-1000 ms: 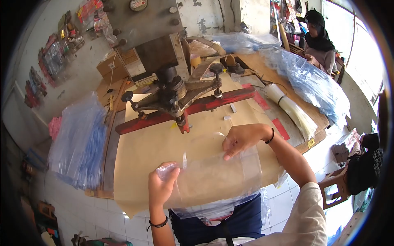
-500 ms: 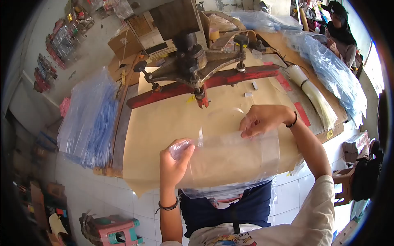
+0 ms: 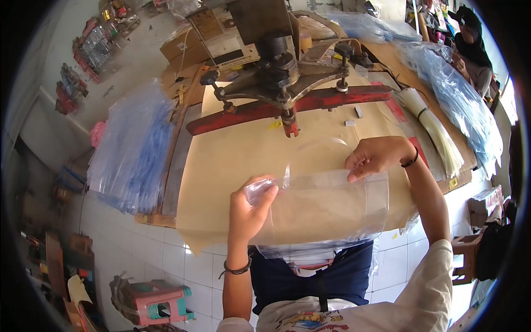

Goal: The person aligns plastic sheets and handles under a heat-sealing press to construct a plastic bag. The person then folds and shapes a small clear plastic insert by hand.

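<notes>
Two hands stretch clear plastic film [image 3: 326, 205] over a workbench's brown sheet [image 3: 221, 160].

The left hand [image 3: 251, 210] grips a folded end between thumb and fingers; the right hand [image 3: 373, 159] pinches the upper edge, below a press's red bar [image 3: 332, 98], near bundled pale strips [image 3: 434, 130].

Left hand [image 3: 251, 207] pinching, thumb up, forearm upright; right hand [image 3: 379, 157] arched with fingers curled, forearm slanting in, both wrists banded.
</notes>
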{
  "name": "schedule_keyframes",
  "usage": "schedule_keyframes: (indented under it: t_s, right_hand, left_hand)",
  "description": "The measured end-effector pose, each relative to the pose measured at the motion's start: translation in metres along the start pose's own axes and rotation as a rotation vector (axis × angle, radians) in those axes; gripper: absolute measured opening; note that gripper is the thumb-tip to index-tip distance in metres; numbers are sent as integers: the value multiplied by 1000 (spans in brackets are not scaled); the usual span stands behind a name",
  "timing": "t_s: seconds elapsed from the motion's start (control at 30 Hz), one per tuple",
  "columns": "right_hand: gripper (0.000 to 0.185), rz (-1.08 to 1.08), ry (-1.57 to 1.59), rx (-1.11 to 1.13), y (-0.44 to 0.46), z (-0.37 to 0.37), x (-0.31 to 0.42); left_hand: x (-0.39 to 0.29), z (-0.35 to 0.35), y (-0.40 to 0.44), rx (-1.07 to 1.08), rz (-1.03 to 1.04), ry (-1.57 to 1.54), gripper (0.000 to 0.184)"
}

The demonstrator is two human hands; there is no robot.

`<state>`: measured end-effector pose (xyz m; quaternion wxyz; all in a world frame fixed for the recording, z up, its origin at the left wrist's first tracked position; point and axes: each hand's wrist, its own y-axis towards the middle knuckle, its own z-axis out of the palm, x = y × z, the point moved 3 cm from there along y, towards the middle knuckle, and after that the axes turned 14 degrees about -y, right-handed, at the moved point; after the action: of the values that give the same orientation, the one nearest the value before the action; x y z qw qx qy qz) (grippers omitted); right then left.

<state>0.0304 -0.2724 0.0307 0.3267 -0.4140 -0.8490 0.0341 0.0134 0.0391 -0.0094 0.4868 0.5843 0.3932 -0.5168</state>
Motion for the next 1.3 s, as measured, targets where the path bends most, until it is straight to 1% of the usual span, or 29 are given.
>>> schedule_keyframes:
  t_s: [0.1,0.2,0.3,0.4,0.5,0.6,0.7,0.8,0.9,1.0,1.03,1.13,1.17,1.23,1.27,1.3]
  right_hand:
    - [38,-48,22,-74,-1,0,-1]
    - [37,-39,59,-175,-2,0,-1]
    - [36,5,29,-190,-2,-3,0]
    - [35,-40,30,-201,0,1,-2]
    - [37,-100,-70,-204,1,0,-2]
    - [40,-132,-123,-213,1,0,-2]
    - [41,-71,-115,-180,3,2,-7]
    - [43,-7,-106,-141,3,1,-10]
    - [44,-44,-82,-203,2,-2,-5]
    - [42,56,-8,-145,0,-3,-7]
    - [40,69,-1,-151,1,-2,-12]
    - [36,108,60,-192,1,-2,-18]
    - [34,144,86,-211,2,-2,-18]
    - [32,219,144,-250,2,-3,-18]
    - [31,223,168,-270,3,-3,-19]
    - [30,225,194,-291,3,-4,-21]
  left_hand:
    - [-14,6,-2,-72,106,-13,23]
    - [-10,6,0,-16,180,87,24]
    - [-10,6,0,-19,217,133,22]
    - [-4,4,1,-8,182,112,21]
    - [-5,3,1,1,181,126,18]
    - [7,-3,5,22,106,31,14]
    - [3,-4,3,27,5,-47,12]
    - [5,-4,3,15,26,-16,15]
    - [6,-3,4,16,104,64,16]
    - [-5,1,2,16,154,140,15]
    - [-7,1,1,11,150,148,18]
    - [-9,2,-1,3,268,247,21]
    - [-8,0,-2,-10,278,257,24]
    - [-12,0,-5,-102,361,289,26]
    - [-13,-1,-8,-147,399,305,27]
    - [-12,-2,-9,-174,365,327,28]
